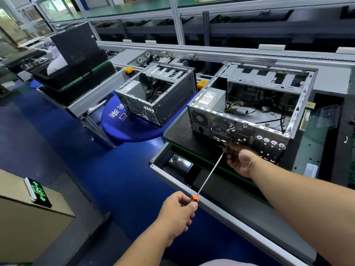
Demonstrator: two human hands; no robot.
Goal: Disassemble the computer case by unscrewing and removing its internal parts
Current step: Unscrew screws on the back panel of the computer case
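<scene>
An open grey computer case (299,104) lies on its side on a black mat, rear panel facing me. Inside sit a power supply (211,97) at the left and loose cables on the case floor. My left hand (177,214) grips the orange-and-black handle of a long screwdriver (210,173). Its thin shaft slants up to the rear panel near the fan grille. My right hand (241,160) pinches the shaft close to its tip, right at the panel. The tip itself is hidden by my fingers.
A second open case (172,104) stands on a blue round stool (123,129) to the left. Black trays (76,81) are stacked further left. A conveyor rail (230,52) runs behind. A cardboard box (19,217) sits at lower left. A circuit board (311,143) lies right of the case.
</scene>
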